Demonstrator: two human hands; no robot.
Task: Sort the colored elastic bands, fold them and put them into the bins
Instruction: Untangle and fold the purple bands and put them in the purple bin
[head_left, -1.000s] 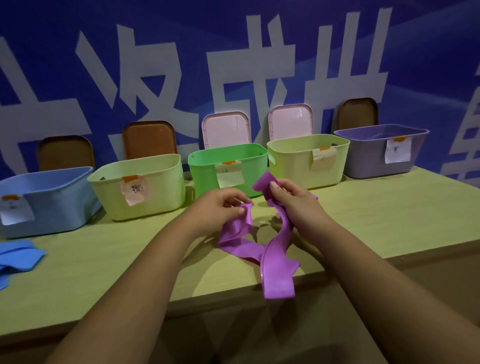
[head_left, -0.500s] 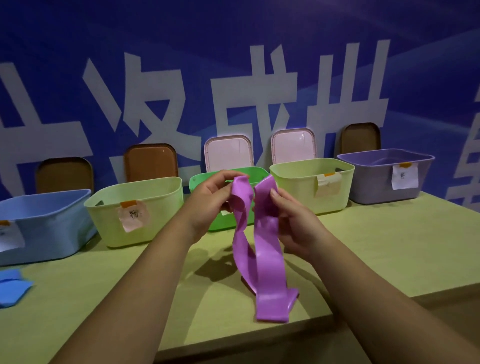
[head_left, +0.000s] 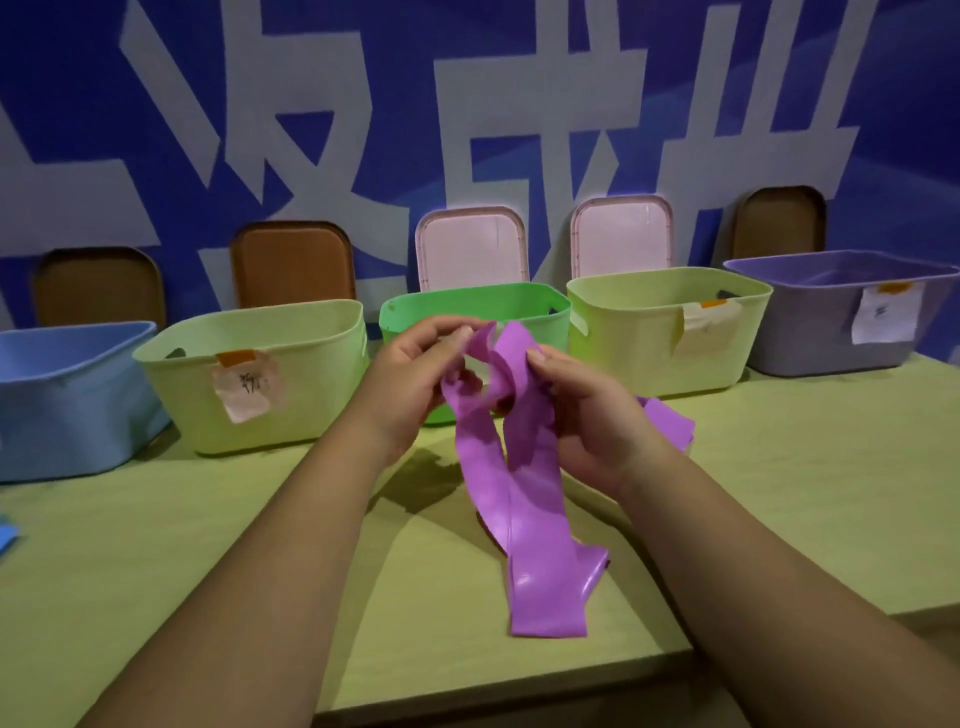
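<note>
Purple band (head_left: 519, 493): over mid-desk (head_left: 208, 571), top pinched by left hand (head_left: 415, 374) and right hand (head_left: 587, 415), tail trailing toward the near edge; folding apparently just begun. Purple bin (head_left: 831, 338), far right corner: contents hidden. Blue band (head_left: 8, 535), left edge: apparently unsorted.

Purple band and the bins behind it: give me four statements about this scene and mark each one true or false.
1. The left hand and right hand both grip the purple band. True.
2. The purple bin stands at the far left of the row. False: it is at the far right; the blue bin is at the far left.
3. Five bins stand along the back of the table. True.
4. A lid covers the green bin. False: it is open; a pink lid stands upright behind it.
</note>
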